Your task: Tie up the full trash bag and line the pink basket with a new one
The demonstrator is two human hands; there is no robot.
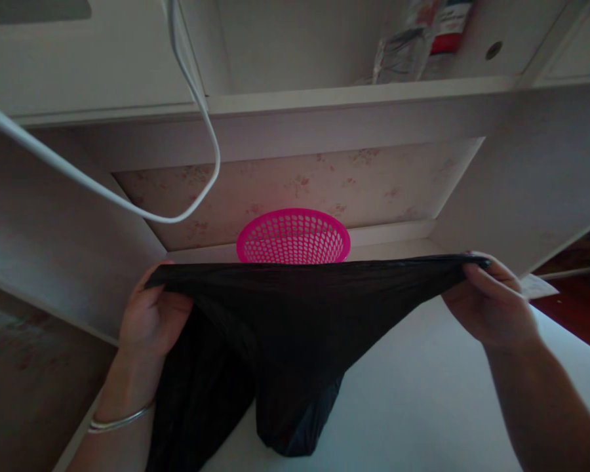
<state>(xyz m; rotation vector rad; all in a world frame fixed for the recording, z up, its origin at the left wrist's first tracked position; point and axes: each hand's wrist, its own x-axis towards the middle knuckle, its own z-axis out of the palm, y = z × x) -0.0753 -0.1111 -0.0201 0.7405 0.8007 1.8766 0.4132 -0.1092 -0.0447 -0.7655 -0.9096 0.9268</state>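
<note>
A black plastic bag (pixel 299 314) is stretched taut between my two hands, its top edge nearly level and its lower part hanging in folds over the white surface. My left hand (pixel 152 314), with a silver bangle on the wrist, pinches one upper corner. The opposite corner is gripped between the thumb and fingers of my right hand (pixel 496 298). Just behind the bag's upper edge stands a bright pink basket (pixel 295 219) with a perforated wall. Its lower part is hidden by the bag.
A white cable (pixel 177 213) loops down at the upper left. Above is a white shelf (pixel 324 98) holding a clear plastic package (pixel 398 56) and a red-and-white container (pixel 450 29). Flower-patterned wallpaper (pixel 388 174) covers the back. White panels flank the white tabletop (pixel 413 400).
</note>
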